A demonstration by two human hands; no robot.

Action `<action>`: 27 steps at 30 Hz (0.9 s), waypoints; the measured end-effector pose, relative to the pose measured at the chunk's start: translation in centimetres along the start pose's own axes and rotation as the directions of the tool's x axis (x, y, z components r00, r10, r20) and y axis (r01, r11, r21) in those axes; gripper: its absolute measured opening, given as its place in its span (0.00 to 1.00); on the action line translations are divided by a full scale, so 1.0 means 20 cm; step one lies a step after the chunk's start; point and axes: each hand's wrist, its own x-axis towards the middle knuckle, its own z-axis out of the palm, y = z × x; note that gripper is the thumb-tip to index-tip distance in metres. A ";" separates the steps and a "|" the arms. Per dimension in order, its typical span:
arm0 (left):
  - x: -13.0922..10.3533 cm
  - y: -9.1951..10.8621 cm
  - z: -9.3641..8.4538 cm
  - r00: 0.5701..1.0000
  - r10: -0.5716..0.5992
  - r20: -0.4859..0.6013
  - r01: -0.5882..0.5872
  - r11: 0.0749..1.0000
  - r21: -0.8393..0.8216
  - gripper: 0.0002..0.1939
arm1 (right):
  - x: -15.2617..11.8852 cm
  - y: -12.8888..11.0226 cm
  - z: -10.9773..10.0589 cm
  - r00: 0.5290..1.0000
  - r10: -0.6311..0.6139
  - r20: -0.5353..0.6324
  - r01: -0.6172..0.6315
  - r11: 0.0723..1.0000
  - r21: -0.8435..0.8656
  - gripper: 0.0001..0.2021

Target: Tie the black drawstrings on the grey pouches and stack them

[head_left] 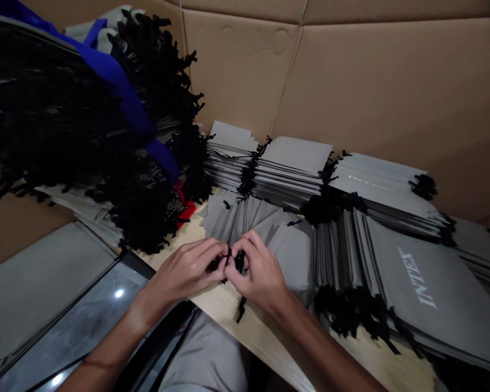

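Both hands are close to shut — left hand (196, 264) and right hand (261, 269) have thumbs and fingertips pinched on a bunched black cord (240, 310) by the worktop's (261, 333) near edge. Looks like this one's unfinished; grey bags (296, 155) sit stacked toward the far edge (done or waiting, can't tell). The cord's loose tail points at the near edge, long axis slanting that way — fingers hide the rest.

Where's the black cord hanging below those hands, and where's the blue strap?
Black cord (241, 310): head view, on its dangling end.
Blue strap (109, 71): head view, on its middle stretch.
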 end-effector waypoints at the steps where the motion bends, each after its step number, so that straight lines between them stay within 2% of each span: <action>1: 0.00 -0.01 0.00 1.000 -0.007 -0.005 0.007 1.000 -0.014 0.07 | 0.00 0.00 -0.01 1.000 0.000 0.010 0.000 1.000 0.007 0.03; 11: 0.00 0.02 -0.03 0.998 -0.061 0.004 0.061 0.996 -0.072 0.05 | 0.01 -0.01 -0.04 0.998 -0.006 0.068 0.005 1.000 0.018 0.03; 13: 0.00 0.01 -0.04 0.995 -0.102 0.018 0.103 0.987 -0.120 0.05 | 0.02 -0.01 -0.04 0.997 -0.017 0.081 0.014 0.999 0.030 0.02; 17: -0.02 -0.03 -0.09 0.959 -0.278 0.062 0.283 0.904 -0.322 0.03 | 0.03 -0.01 -0.03 0.997 0.020 0.077 -0.030 0.991 0.132 0.02; 20: -0.03 -0.04 -0.14 0.928 -0.365 0.076 0.360 0.825 -0.436 0.02 | 0.04 0.00 -0.03 0.995 0.072 0.073 -0.089 0.963 0.255 0.03; 23: -0.04 -0.04 -0.18 0.908 -0.405 0.106 0.408 0.797 -0.446 0.05 | 0.05 0.01 -0.03 0.992 0.106 0.064 -0.121 0.937 0.328 0.03; 27: -0.04 -0.04 -0.19 0.886 -0.414 0.210 0.464 0.788 -0.404 0.08 | 0.06 0.01 -0.03 0.990 0.131 0.044 -0.138 0.924 0.356 0.04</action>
